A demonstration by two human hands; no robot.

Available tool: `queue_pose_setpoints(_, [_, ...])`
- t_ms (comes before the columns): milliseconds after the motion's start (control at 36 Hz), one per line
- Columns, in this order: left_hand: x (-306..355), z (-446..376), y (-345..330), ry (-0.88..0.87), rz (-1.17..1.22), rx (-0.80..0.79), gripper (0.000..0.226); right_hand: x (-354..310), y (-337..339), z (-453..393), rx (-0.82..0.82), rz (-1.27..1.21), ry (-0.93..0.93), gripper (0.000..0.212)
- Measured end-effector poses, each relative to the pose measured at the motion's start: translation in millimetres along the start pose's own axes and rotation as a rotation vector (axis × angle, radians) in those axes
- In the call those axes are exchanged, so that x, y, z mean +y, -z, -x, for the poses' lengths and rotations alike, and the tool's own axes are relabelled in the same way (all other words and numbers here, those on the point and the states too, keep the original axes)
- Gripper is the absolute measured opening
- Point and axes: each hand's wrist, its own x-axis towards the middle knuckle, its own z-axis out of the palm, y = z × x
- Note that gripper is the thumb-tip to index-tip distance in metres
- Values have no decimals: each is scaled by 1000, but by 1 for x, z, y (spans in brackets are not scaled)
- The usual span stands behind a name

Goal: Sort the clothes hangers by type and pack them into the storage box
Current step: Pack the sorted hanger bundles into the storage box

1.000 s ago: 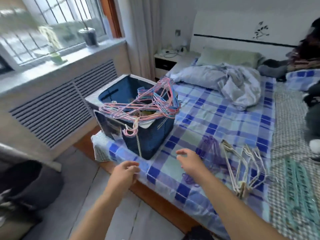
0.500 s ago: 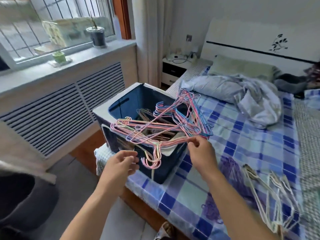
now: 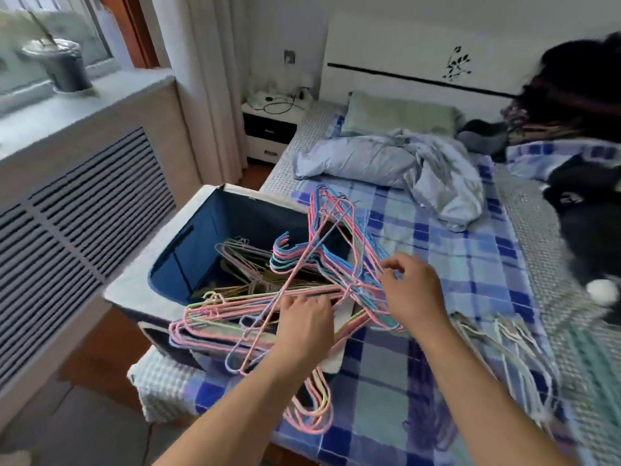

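A tangled bundle of pink and blue wire hangers (image 3: 339, 264) lies across the open blue storage box (image 3: 188, 250) at the bed's (image 3: 470, 264) corner. The left hand (image 3: 302, 326) grips the bundle's near side, and the right hand (image 3: 411, 290) pinches wires at its right edge. Pale hangers (image 3: 504, 351) lie on the checked blanket nearby.

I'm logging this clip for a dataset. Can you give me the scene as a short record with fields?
setting: bed with a blue checked cover
container: open dark blue storage box at the bed's corner
in box: thin wire hangers
on box rim: tangled pink and blue hangers
left hand: on the pink bundle
right hand: fingers at the blue ones
still on bed: pale hangers
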Motion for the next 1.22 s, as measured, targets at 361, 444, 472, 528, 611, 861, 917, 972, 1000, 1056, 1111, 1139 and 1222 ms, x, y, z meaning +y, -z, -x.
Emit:
queue_pose_setpoints(361, [-67,14,84,-254,366,161,14,-106,-6,84,751,-226,93,9])
queue_pose_setpoints(444, [-75,21,103,-336,425,213,14,-136,-14,90,394,-403,-83,21])
queue_pose_setpoints(472, [-78,23,108,-380,456,237,13,-147,-16,88,247,-513,-145,35])
queue_pose_setpoints(528, [-80,31,116,-452,579,259,9,-165,-20,82,92,-720,-187,52])
queue_pose_setpoints(611, [-85,37,120,-560,687,237,24,-189,-22,67,185,-887,-164,54])
queue_pose_setpoints(861, [-110,23,102,-650,925,-205,26,-203,-20,46,133,-981,-148,11])
queue_pose_setpoints(917, [-117,20,103,-710,879,-217,26,-199,-18,41,83,-985,-150,10])
queue_pose_setpoints(972, [-120,16,103,-732,856,-248,30,-195,-13,39,77,-964,-156,11])
queue_pose_setpoints(1000, [-121,13,104,-724,860,-279,32,-192,-11,38,79,-930,-158,14])
queue_pose_setpoints(1056, [-124,9,105,-728,857,-339,33,-187,-6,37,86,-761,-154,23])
queue_pose_setpoints(1111, [-129,3,109,-771,813,-338,34,-179,0,34,118,-598,-124,33])
queue_pose_setpoints(1139, [-134,0,111,-772,821,-329,33,-176,3,33,145,-577,-100,36])
queue_pose_setpoints(1222, [-145,-23,112,-519,1016,-200,24,-163,14,25,238,-475,-58,41])
